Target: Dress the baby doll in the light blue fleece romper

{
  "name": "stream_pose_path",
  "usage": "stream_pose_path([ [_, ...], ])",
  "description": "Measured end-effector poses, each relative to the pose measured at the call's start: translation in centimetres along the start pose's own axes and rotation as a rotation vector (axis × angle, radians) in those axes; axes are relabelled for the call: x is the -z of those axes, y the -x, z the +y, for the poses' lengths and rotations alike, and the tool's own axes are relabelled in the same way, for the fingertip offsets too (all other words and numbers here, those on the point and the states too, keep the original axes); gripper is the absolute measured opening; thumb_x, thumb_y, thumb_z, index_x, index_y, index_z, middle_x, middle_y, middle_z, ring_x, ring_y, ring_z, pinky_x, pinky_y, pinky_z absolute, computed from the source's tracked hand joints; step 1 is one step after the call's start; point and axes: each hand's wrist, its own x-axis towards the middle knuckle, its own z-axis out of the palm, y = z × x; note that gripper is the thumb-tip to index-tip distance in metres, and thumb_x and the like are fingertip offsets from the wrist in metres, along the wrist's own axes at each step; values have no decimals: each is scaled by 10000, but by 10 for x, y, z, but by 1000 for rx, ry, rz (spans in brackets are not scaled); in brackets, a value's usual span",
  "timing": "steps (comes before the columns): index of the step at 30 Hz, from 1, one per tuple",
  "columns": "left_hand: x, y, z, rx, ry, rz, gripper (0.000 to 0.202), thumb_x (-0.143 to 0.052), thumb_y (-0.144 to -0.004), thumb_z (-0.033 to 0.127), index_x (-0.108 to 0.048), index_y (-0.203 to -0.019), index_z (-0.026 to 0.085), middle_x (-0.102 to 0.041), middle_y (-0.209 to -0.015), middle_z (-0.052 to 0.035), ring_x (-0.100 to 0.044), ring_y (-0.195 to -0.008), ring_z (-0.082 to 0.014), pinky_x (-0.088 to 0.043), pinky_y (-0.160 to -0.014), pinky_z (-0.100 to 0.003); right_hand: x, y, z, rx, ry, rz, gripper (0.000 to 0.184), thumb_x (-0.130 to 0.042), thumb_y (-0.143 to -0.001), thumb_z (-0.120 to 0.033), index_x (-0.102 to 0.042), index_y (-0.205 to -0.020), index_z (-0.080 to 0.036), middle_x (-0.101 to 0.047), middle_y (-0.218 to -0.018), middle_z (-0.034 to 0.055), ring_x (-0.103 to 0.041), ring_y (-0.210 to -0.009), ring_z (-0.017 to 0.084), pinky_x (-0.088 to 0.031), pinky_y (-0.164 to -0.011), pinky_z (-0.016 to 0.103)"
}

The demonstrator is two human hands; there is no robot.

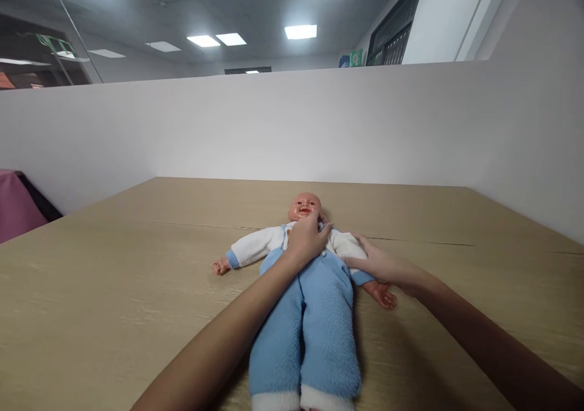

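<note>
A baby doll (314,301) lies on its back on the wooden table (114,289), head away from me, dressed in a white top and blue fleece overalls. My left hand (308,238) rests on the doll's chest just under its chin, fingers curled and pinching at the collar or strap. My right hand (378,262) lies against the doll's far arm, fingers closed round the white sleeve near the shoulder. The doll's other arm stretches out to the left with its bare hand showing.
A white partition wall (274,125) runs along the back and right of the table. A pink object (16,207) sits at the far left edge. Ceiling lights show above the partition.
</note>
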Motion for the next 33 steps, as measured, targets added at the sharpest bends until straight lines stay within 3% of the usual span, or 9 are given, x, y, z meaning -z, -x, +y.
stream_pose_path([
  [2,0,0,0,7,-7,6,150,-618,-1006,389,-630,-1045,245,-795,-1001,-60,-727,-917,-265,-422,-724,-337,15,17,-1,-62,37,-43,780,-879,-725,-487,-634,-1434,-273,-764,-1320,120,-753,-1092,352,-619,-896,431],
  [7,-1,0,0,18,11,20,113,-597,-1021,354,-621,-1046,247,-794,-1050,-63,-728,-979,-265,-438,-750,-337,48,45,5,42,183,-189,507,-753,-850,-492,-721,-1312,-286,-819,-1118,57,-754,-900,327,-581,-742,397],
  [9,-1,0,0,18,9,12,110,-600,-1019,351,-623,-1046,248,-794,-1047,-62,-728,-968,-262,-444,-754,-337,49,48,9,80,238,-151,465,-742,-854,-515,-738,-1259,-286,-823,-1079,48,-751,-891,331,-576,-760,409],
  [13,-3,-1,-3,12,23,25,100,-620,-1006,347,-617,-1032,251,-789,-1035,-56,-723,-949,-254,-447,-757,-336,42,49,21,209,285,-24,509,-729,-869,-504,-678,-1333,-298,-776,-1276,71,-722,-1120,357,-561,-948,455],
  [16,-5,-2,-7,0,44,39,94,-638,-992,341,-616,-1018,253,-784,-1025,-49,-717,-935,-247,-427,-732,-330,44,47,32,272,350,63,533,-738,-866,-488,-643,-1349,-284,-733,-1345,110,-688,-1191,369,-544,-1000,483],
  [25,-5,-1,-4,22,-20,47,170,-586,-1016,409,-588,-960,249,-770,-894,-41,-720,-861,-250,-371,-672,-339,67,39,72,363,404,85,524,-708,-892,-365,-571,-1396,-321,-689,-1356,85,-668,-1223,336,-548,-1031,481],
  [33,-2,-1,0,59,-72,25,176,-543,-1032,411,-603,-990,251,-790,-960,-63,-734,-903,-267,-376,-674,-347,63,37,78,365,386,81,515,-693,-917,-379,-558,-1410,-312,-684,-1360,93,-670,-1228,328,-547,-1042,472],
])
